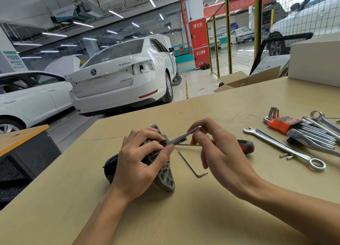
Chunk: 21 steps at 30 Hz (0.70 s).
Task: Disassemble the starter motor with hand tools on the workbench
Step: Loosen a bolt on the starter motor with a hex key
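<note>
The starter motor (165, 176) lies on the workbench (184, 217), its grey aluminium flange facing right and its dark body pointing left. My left hand (139, 162) grips the motor from above, fingers curled over the flange and thumb along it. An L-shaped hex key (181, 138) runs from the motor's face up to the right. My right hand (217, 149) pinches the key's bent end between thumb and fingers.
A second hex key (191, 166) lies right of the motor. A red-and-black screwdriver (246, 146) sits behind my right hand. At the right are a combination wrench (283, 147), a hex key set in an orange holder (281, 123), more wrenches (323, 123) and small pins (287, 156). A white box (316, 61) stands at the far right.
</note>
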Each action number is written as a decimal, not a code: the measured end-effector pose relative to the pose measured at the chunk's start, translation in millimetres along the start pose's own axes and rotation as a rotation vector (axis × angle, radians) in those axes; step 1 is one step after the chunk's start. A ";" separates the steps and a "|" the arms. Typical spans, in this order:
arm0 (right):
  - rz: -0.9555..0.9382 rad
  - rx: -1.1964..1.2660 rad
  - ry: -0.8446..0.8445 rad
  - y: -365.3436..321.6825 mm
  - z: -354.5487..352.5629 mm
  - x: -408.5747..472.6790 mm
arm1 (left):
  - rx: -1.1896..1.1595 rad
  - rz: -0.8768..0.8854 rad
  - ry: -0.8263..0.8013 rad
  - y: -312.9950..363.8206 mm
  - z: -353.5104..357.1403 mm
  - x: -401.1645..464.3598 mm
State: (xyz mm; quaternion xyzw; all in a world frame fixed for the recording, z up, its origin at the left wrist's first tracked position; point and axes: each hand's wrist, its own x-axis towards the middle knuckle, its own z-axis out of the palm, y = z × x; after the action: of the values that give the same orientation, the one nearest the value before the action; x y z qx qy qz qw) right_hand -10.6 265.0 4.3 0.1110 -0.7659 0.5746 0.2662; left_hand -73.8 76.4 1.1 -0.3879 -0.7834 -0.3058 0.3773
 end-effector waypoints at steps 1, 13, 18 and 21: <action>-0.001 0.000 -0.002 0.0 -0.1 0.2 | -0.001 0.000 0.001 0.1 0.1 0.1; -0.011 -0.012 -0.028 0.1 0.3 -0.3 | -0.003 -0.004 -0.004 1.1 -0.6 -0.3; -0.005 -0.005 -0.034 -1.0 0.3 -0.2 | 0.000 -0.007 -0.007 1.4 -0.9 0.0; 0.001 -0.013 -0.039 -1.0 0.2 0.2 | 0.005 -0.006 -0.009 1.0 -1.0 0.2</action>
State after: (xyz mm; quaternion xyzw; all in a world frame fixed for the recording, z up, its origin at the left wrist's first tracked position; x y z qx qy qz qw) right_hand -10.4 264.5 5.2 0.1201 -0.7746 0.5676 0.2517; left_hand -72.7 76.3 2.0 -0.3859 -0.7870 -0.3033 0.3737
